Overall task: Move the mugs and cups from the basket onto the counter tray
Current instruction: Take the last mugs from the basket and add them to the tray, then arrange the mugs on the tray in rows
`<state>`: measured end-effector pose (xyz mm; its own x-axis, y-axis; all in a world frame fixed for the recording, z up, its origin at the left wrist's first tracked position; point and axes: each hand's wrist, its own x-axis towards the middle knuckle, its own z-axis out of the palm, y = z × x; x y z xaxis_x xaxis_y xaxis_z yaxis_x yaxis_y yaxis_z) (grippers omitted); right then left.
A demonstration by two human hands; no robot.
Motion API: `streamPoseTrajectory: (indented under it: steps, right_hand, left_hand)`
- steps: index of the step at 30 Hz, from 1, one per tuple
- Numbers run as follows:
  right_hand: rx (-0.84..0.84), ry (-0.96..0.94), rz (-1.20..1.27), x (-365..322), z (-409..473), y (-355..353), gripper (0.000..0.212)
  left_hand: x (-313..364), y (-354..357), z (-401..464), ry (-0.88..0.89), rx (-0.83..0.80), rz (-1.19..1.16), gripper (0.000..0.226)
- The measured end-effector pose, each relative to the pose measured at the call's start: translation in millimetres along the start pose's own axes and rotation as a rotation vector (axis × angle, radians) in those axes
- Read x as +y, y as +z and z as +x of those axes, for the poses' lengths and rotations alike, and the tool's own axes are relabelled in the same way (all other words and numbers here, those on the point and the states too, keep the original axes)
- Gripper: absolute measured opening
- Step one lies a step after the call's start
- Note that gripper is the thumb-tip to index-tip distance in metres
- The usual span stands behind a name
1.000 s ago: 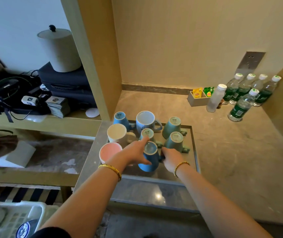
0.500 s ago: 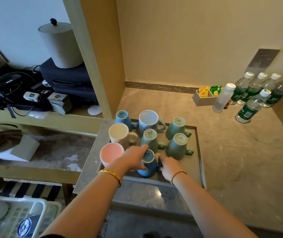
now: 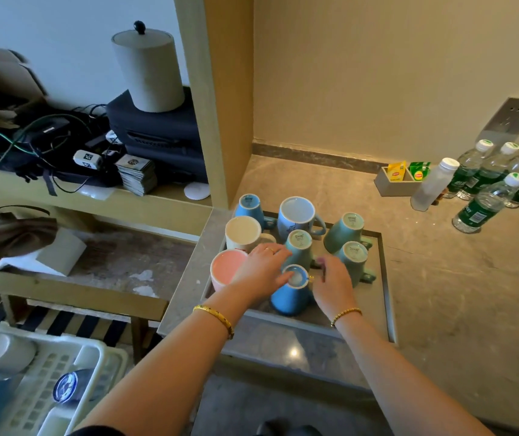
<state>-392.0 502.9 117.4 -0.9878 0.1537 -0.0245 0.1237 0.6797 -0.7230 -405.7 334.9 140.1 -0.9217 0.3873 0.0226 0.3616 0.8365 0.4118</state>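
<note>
A grey tray (image 3: 387, 278) on the stone counter holds several mugs, all turned upside down. Both hands are on a blue mug (image 3: 288, 298) at the tray's front. My left hand (image 3: 262, 273) wraps its left side with the thumb on its base. My right hand (image 3: 333, 286) is closed against its right side and hides the handle. Around it stand a pink cup (image 3: 225, 269), a cream mug (image 3: 241, 232), a white mug (image 3: 295, 215) and teal mugs (image 3: 346, 231). The white plastic basket (image 3: 94, 366) at the lower left holds a grey cup (image 3: 3, 354) and a blue-patterned cup (image 3: 65, 387).
Several water bottles (image 3: 484, 202) and a tea-bag box (image 3: 398, 184) stand at the counter's back right. A wooden partition (image 3: 220, 99) rises left of the tray. Beyond it a shelf carries cables, a bag and a grey canister (image 3: 148, 69).
The view has drifted a little, so the tray sits higher and farther right. Both hands stay on the blue mug, and my right fingers have shifted slightly upward beside it.
</note>
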Motion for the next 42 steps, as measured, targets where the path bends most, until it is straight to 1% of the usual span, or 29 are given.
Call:
streamPoseTrajectory:
  steps: [2,5,7,10,14,18,19,23,26,30,33,37,40,42]
  right_hand:
    - [0.117,-0.084,0.055,-25.1,2.3,1.6,0.031]
    - [0.228,-0.314,0.032,-70.9,1.9,12.8,0.032]
    - [0.237,-0.426,0.034,-102.0,-4.8,29.5,0.032]
    - [0.171,-0.526,0.046,-149.8,-26.2,68.5,0.038]
    - [0.000,-0.655,0.063,-205.0,-68.5,136.8,0.039]
    - [-0.224,-0.719,0.059,-248.6,-117.7,208.8,0.040]
    - [-0.271,-0.737,0.050,-257.0,-130.1,225.9,0.037]
    - [-0.456,-0.807,0.002,-277.1,-174.5,286.5,0.037]
    - [-0.630,-0.841,-0.080,-280.9,-196.8,322.7,0.034]
    - [-0.830,-0.797,-0.146,-287.3,-210.9,368.2,0.035]
    - [-0.954,-0.710,-0.211,-298.7,-216.6,403.2,0.037]
    - [-1.122,-0.604,-0.320,-312.6,-221.5,449.9,0.046]
    - [-1.209,-0.586,-0.402,-320.0,-220.3,482.6,0.050]
    - [-1.252,-0.572,-0.435,-325.3,-217.5,504.8,0.052]
  left_hand:
    - [-3.6,-18.5,-8.4,-0.079,0.165,-0.133,0.034]
    - [-15.8,-47.5,-28.0,-0.162,0.422,-0.227,0.025]
    - [-30.4,-66.4,-45.6,-0.204,0.530,-0.247,0.023]
    - [-64.3,-87.8,-82.5,-0.278,0.617,-0.249,0.022]
    - [-125.1,-103.5,-152.7,-0.460,0.650,-0.242,0.024]
    - [-188.3,-111.2,-237.6,-0.654,0.694,-0.208,0.024]
    - [-202.8,-110.5,-258.5,-0.708,0.694,-0.210,0.023]
    - [-249.8,-101.6,-333.2,-0.935,0.699,-0.284,0.025]
    - [-273.2,-89.7,-378.9,-1.098,0.689,-0.366,0.027]
    - [-301.5,-74.6,-424.0,-1.277,0.636,-0.445,0.037]
    - [-323.6,-66.7,-447.0,-1.372,0.600,-0.485,0.044]
    - [-355.1,-54.7,-467.6,-1.495,0.547,-0.572,0.055]
    - [-376.8,-44.0,-473.8,-1.585,0.527,-0.632,0.061]
    - [-390.8,-36.5,-473.9,-1.615,0.514,-0.686,0.063]
